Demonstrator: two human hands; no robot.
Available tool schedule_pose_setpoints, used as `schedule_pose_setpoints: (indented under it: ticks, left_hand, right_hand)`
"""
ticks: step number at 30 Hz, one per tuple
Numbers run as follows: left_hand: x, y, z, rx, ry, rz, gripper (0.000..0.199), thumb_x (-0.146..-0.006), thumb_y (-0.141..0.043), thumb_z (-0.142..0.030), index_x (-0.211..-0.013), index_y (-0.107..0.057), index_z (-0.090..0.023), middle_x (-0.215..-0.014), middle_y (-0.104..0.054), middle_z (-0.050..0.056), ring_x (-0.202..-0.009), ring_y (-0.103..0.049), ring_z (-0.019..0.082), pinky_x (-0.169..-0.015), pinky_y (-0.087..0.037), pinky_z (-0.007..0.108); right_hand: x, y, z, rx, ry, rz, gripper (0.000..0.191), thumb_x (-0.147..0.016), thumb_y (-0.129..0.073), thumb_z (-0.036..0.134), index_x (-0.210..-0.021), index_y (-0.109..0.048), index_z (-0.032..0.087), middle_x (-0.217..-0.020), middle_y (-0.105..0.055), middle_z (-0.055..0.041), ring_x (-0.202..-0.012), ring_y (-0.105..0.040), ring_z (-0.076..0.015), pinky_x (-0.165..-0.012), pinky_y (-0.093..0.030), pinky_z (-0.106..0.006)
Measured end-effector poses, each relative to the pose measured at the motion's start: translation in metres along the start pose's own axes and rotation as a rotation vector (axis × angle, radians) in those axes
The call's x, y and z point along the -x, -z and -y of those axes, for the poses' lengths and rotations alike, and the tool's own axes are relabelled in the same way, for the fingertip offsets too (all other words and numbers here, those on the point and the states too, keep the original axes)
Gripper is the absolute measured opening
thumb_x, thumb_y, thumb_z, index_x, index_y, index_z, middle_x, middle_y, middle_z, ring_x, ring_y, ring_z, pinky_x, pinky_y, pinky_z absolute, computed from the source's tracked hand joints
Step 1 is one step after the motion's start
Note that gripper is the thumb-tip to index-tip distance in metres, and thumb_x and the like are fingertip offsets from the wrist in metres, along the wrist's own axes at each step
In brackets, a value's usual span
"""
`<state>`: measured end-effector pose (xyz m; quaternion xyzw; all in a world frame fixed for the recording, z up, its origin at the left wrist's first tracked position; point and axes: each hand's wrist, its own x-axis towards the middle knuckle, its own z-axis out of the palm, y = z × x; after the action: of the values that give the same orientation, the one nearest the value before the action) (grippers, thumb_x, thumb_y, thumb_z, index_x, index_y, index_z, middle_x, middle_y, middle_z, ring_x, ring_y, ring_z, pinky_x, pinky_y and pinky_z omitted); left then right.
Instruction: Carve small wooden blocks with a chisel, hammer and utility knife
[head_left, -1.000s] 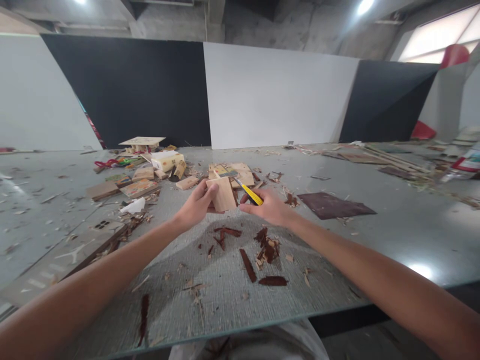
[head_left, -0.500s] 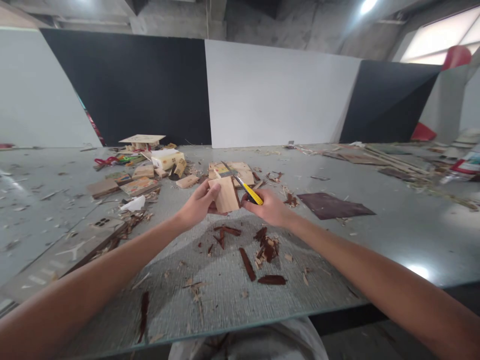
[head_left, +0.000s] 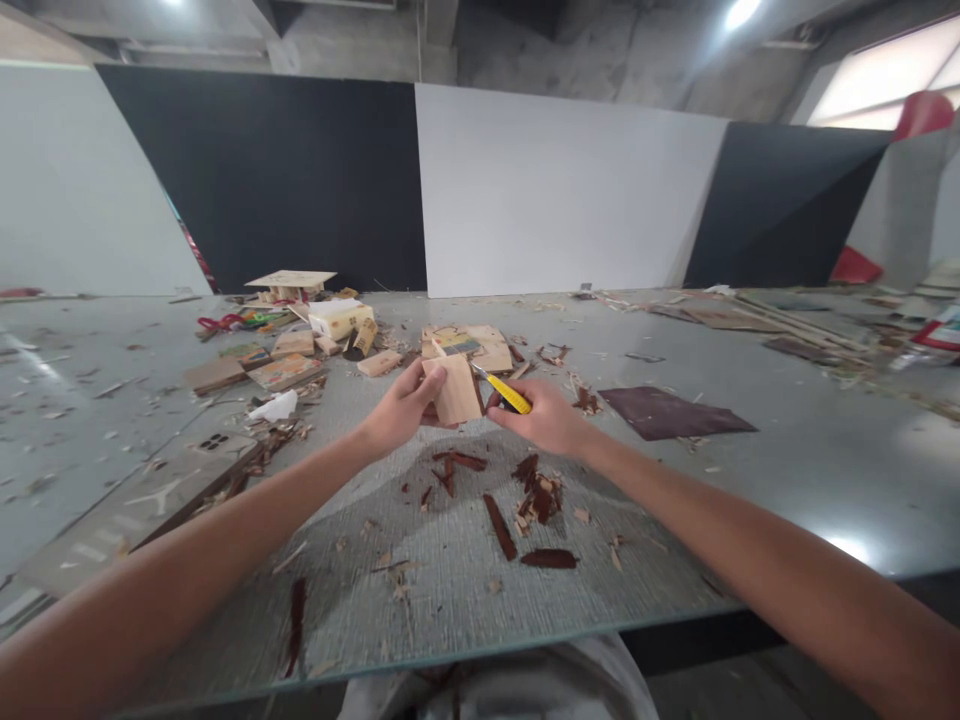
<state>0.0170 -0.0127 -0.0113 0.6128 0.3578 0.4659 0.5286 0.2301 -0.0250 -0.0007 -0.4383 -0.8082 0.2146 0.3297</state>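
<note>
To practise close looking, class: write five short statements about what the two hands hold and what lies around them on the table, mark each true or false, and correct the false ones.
1. The left hand holds a pale wood block. True.
2. The right hand holds red scissors. False: it holds a yellow utility knife.
3. Dark reddish wood shavings lie on the table below the hands. True.
4. The block rests flat on the table. False: it is held up above it.
5. A dark brown sheet lies to the right of the right hand. True.
</note>
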Motion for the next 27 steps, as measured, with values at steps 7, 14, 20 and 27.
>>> schedule_pose_setpoints:
  ticks: [7, 14, 20, 27]
  left_hand:
    - [-0.002, 0.015, 0.004, -0.327, -0.116, 0.153, 0.03, -0.087, -0.051, -0.045, -0.097, -0.046, -0.018, -0.086, -0.056, 0.003, -0.08, -0.057, 0.015, -0.065, -0.05, 0.026]
    - [-0.003, 0.01, 0.002, -0.545, -0.246, 0.31, 0.019, -0.088, -0.045, -0.029, -0.103, -0.047, -0.018, -0.083, -0.055, 0.002, -0.074, -0.053, 0.014, -0.066, -0.044, 0.025]
    - [0.019, 0.055, -0.032, -0.942, -0.105, 0.232, 0.06, -0.078, -0.062, -0.041, -0.132, -0.044, -0.023, -0.12, -0.061, 0.011, -0.103, -0.059, 0.026, -0.086, -0.044, 0.033]
    - [0.142, 0.201, -0.052, -1.434, 0.457, -0.27, 0.066, -0.07, -0.056, -0.068, -0.12, -0.055, -0.026, -0.109, -0.068, 0.003, -0.102, -0.058, 0.037, -0.089, -0.037, 0.048]
  right_hand:
    - [-0.003, 0.011, -0.008, -0.007, -0.031, -0.167, 0.031, -0.08, -0.055, 0.048, -0.068, -0.054, 0.02, -0.053, -0.041, 0.0038, -0.049, -0.035, -0.011, -0.049, -0.026, -0.028]
    - [-0.001, 0.0, -0.006, -0.018, 0.02, -0.108, 0.035, -0.074, -0.064, 0.045, -0.097, -0.064, 0.018, -0.086, -0.065, -0.0036, -0.071, -0.054, -0.0169, -0.063, -0.038, -0.029]
    - [-0.003, -0.013, -0.001, 0.054, 0.025, -0.11, 0.03, -0.077, -0.058, 0.038, -0.097, -0.065, 0.017, -0.083, -0.067, -0.0039, -0.07, -0.055, -0.0169, -0.063, -0.037, -0.029]
    - [-0.002, -0.008, -0.003, 0.047, 0.022, -0.101, 0.022, -0.077, -0.057, 0.038, -0.086, -0.061, 0.019, -0.072, -0.059, -0.0004, -0.062, -0.049, -0.0141, -0.057, -0.033, -0.029]
